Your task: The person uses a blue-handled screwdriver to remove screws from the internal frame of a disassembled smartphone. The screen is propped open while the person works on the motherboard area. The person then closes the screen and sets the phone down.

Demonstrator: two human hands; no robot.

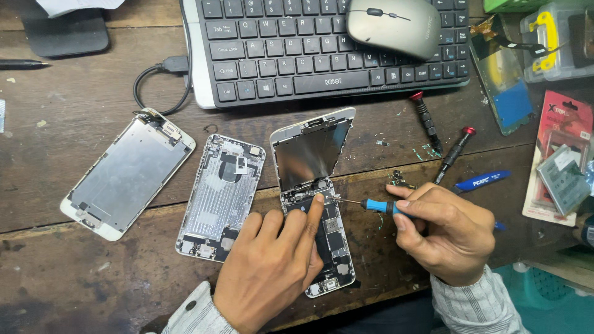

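Now the right hand pinches a slim blue-handled screwdriver, its tip at the opened silver smartphone body. Just left of that grip, the left hand presses fingers on the phone, holding nothing; its hinged screen panel stands above.

phone repair bench | opened phones, screwdrivers, worn wood desk

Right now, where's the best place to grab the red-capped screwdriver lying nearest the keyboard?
Grip the red-capped screwdriver by its dark handle just below the cap, coming from above. It lies flat on the table, cap toward the keyboard, free of both hands.
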